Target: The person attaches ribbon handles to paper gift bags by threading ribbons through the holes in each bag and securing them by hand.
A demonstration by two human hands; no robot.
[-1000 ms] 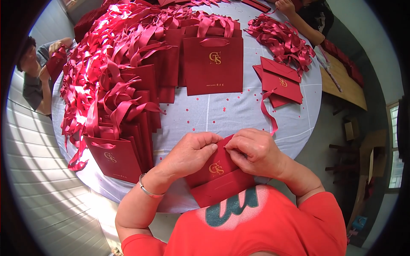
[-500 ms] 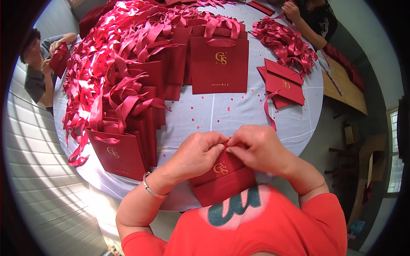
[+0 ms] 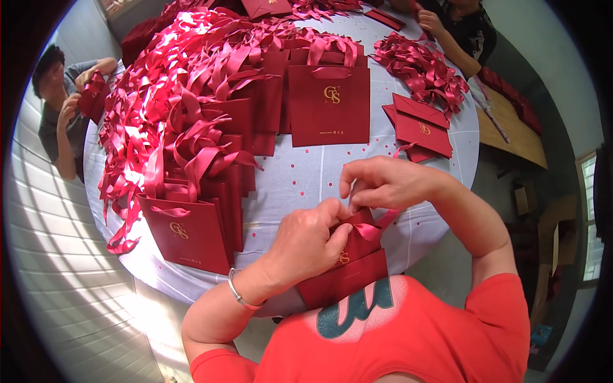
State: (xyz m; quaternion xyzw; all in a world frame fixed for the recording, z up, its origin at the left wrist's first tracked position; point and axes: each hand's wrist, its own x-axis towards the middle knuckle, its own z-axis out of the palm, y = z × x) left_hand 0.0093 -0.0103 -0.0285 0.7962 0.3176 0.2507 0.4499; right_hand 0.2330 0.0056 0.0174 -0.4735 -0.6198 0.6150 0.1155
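Note:
A flattened red paper gift bag point(image 3: 348, 277) with a gold emblem lies at the table's near edge, against my shirt. My left hand point(image 3: 310, 239) grips its upper edge between thumb and fingers. Just above that edge, my right hand point(image 3: 389, 182) is closed with its fingers curled; whatever is between the fingertips is hidden. A pink-red ribbon point(image 3: 368, 231) lies in a loop on the bag's upper right, beside my left thumb. It runs up to the right under my right hand, and a ribbon end shows beyond the knuckles.
Finished-looking bags with ribbon handles point(image 3: 185, 233) crowd the table's left side; another bag point(image 3: 329, 105) stands at the back middle. At right lie flat bags point(image 3: 421, 127) and a ribbon pile point(image 3: 421, 70). Red dots dot the white tablecloth point(image 3: 281, 204). Two people work across the table.
My right hand has lifted away from my left, up and to the right. A ribbon loop now shows on the bag's front. My left hand keeps its grip on the bag.

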